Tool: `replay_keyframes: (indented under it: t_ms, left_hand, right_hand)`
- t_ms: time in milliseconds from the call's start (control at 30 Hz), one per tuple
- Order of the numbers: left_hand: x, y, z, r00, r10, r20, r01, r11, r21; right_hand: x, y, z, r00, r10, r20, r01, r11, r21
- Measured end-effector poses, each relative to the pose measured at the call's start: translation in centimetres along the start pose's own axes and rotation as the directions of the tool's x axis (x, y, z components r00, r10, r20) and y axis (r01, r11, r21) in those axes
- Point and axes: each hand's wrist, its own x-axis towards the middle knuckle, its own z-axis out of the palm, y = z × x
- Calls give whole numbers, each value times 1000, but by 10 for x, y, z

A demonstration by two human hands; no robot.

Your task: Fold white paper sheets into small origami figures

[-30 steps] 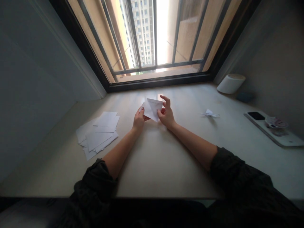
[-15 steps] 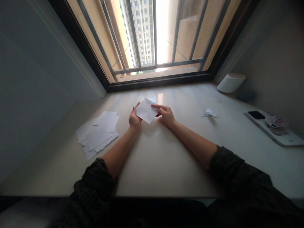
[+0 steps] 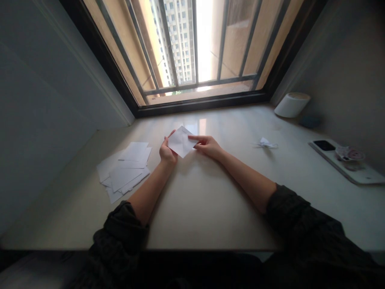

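Note:
Both my hands hold one small folded sheet of white paper (image 3: 181,141) just above the pale table (image 3: 192,200), near its far middle. My left hand (image 3: 167,151) grips the sheet's left edge, fingers curled behind it and thumb up along the edge. On the right side, my right hand (image 3: 208,145) pinches the sheet's corner, its index finger stretched along the paper's upper edge. The sheet is tilted, one corner pointing down at the table.
A loose pile of white sheets (image 3: 124,170) lies on the table to the left. A small crumpled folded paper (image 3: 266,143) sits at the right. Farther right are a paper roll (image 3: 292,104), and a tablet (image 3: 345,162) with a phone on it. A barred window (image 3: 195,52) stands behind.
The sheet has moved left and lower toward the table, and turned flatter. My right hand's fingers, spread a second ago, have closed onto the paper's right corner.

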Motion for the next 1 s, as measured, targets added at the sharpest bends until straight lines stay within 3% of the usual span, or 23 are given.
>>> replay_keyframes:
  t_ms: [267,500,833,1000]
  left_hand:
    - [-2,10,2,992,-78,-100,84,995,58]
    - [-3,12,-1,990,-131,-56,135,987,83]
    - [-8,7,3,993,-104,-63,111,986,126]
    - [-15,8,4,999,-3,51,-11,966,258]
  right_hand:
    - [-2,1,4,997,-57,-60,54,997,-64]
    - [0,-3,3,966,-175,-189,152,980,-131]
    - [4,-4,4,949,-86,-303,136,979,150]
    - [7,-1,1,946,-31,-322,118,960,254]
